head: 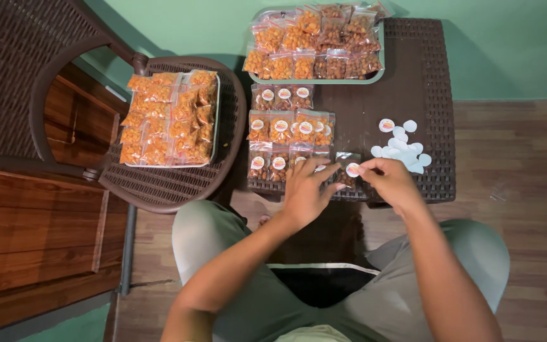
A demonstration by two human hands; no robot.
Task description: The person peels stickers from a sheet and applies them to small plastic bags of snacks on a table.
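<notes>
My left hand (305, 190) rests at the front edge of the dark woven table (425, 82), its fingers holding down a small clear snack packet (348, 170). My right hand (390, 180) pinches a round white sticker with an orange centre onto that packet. Rows of small labelled packets (289, 130) of orange snacks lie on the table just beyond my hands. A heap of loose round stickers (402, 147) lies to the right of the packets.
A tray (314, 80) piled with unlabelled snack packets sits at the table's far edge. A second tray of packets (167, 117) rests on a brown woven chair (178, 183) to the left. Wooden furniture (33, 228) stands at far left. My knees flank the table.
</notes>
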